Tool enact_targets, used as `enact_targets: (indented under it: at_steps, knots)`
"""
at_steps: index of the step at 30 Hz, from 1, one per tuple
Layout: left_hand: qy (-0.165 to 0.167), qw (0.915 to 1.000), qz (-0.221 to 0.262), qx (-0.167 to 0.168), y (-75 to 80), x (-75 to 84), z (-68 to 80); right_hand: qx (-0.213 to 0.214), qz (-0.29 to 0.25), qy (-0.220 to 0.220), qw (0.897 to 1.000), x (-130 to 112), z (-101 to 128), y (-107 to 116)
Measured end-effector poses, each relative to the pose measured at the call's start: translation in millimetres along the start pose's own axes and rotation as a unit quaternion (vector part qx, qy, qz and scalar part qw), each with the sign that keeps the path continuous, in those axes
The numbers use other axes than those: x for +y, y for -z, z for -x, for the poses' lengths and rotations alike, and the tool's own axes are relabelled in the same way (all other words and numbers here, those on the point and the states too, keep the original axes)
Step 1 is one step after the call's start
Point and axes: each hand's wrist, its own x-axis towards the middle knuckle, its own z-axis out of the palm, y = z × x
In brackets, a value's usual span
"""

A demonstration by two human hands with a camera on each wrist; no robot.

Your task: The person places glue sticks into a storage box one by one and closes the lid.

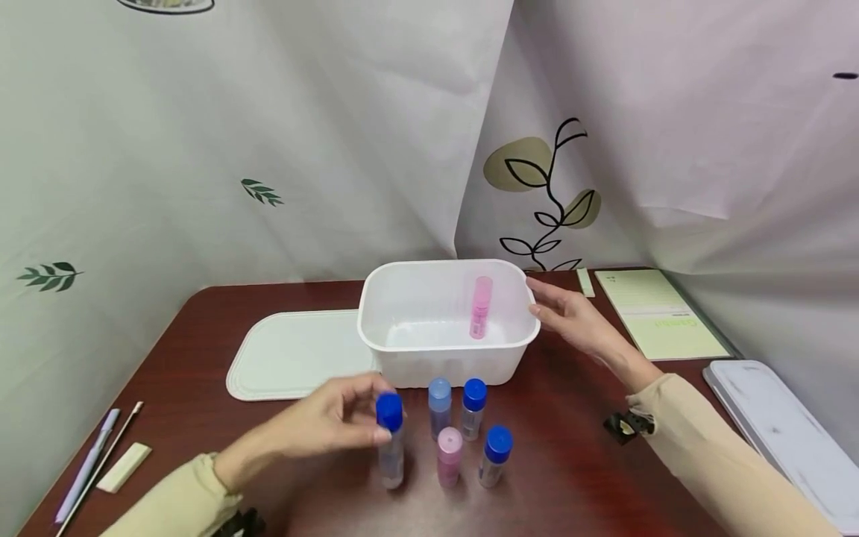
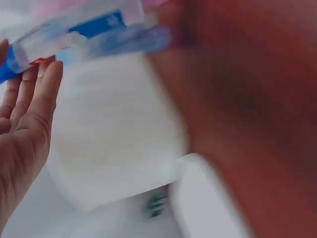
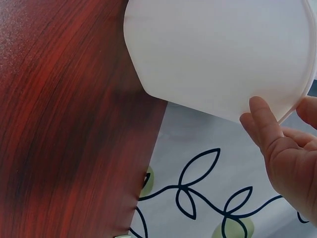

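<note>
A white plastic box [image 1: 443, 365] stands open-topped at mid-table, a pink tube [image 1: 480, 307] leaning inside it. My right hand [image 1: 570, 317] holds the box's right end, thumb over the rim and fingers on the outer wall [image 3: 218, 59]. In front of the box, my left hand [image 1: 329, 418] pinches an upright clear tube with a dark blue cap [image 1: 391, 440] between thumb and fingers. To its right stand a light-blue-capped tube [image 1: 439, 406], a pink tube [image 1: 449, 456] and two dark-blue-capped tubes [image 1: 473, 409]. The left wrist view is blurred.
Left of the box lies its white lid [image 1: 302, 354]. A purple pen [image 1: 87, 466], a thin stick [image 1: 101, 466] and an eraser [image 1: 124, 468] lie at the left edge. On the right are a notepad [image 1: 658, 309] and a pale flat case [image 1: 785, 432]. Hanging cloth [image 1: 335, 134] borders the back.
</note>
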Motion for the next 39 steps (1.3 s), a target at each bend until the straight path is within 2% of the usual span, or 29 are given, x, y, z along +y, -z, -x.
enact_targets:
  at_steps: [3,5,7,9,12,16,19,21,25,31,34,39]
  knots:
    - [-0.024,0.9974,-0.034,0.059,19.0,31.8,-14.1,0.004,0.015,-0.004,1.0,-1,1,1]
    - [-0.028,0.9906,-0.064,0.118,29.8,53.4,-27.9,0.007,0.021,-0.005,1.0,-1,2,1]
    - [-0.027,0.9823,-0.071,0.171,37.2,69.6,-45.7,0.007,0.018,-0.006,1.0,-1,2,1]
    - [-0.021,0.9754,-0.062,0.21,40.2,78.2,-66.9,0.006,0.013,-0.006,1.0,0,2,1]
    - [-0.021,0.9707,-0.059,0.232,37.9,73.2,-102.1,0.004,0.0,-0.005,1.0,2,2,0]
    - [-0.007,0.9756,-0.082,0.204,26.3,44.1,-141.1,0.004,-0.004,-0.002,1.0,4,0,-3]
    - [0.034,0.9784,-0.112,0.17,15.1,20.4,-158.6,0.002,-0.002,0.0,1.0,4,-1,-5]
    - [0.063,0.9774,-0.137,0.148,8.5,8.4,-165.5,0.0,-0.003,0.0,1.0,4,-2,-6]
    - [0.098,0.9757,-0.165,0.106,-0.9,-6.0,-174.2,-0.001,-0.001,-0.001,1.0,2,-2,-6]
    - [0.101,0.9749,-0.187,0.064,-7.6,-13.7,-179.9,0.005,0.021,0.002,1.0,0,-2,-4]
    - [0.105,0.9703,-0.212,0.052,-9.3,-16.8,-181.5,0.006,0.021,0.001,1.0,0,-1,-4]
    - [0.113,0.9655,-0.229,0.049,-9.8,-18.8,-183.2,0.006,0.012,-0.002,1.0,1,-2,-3]
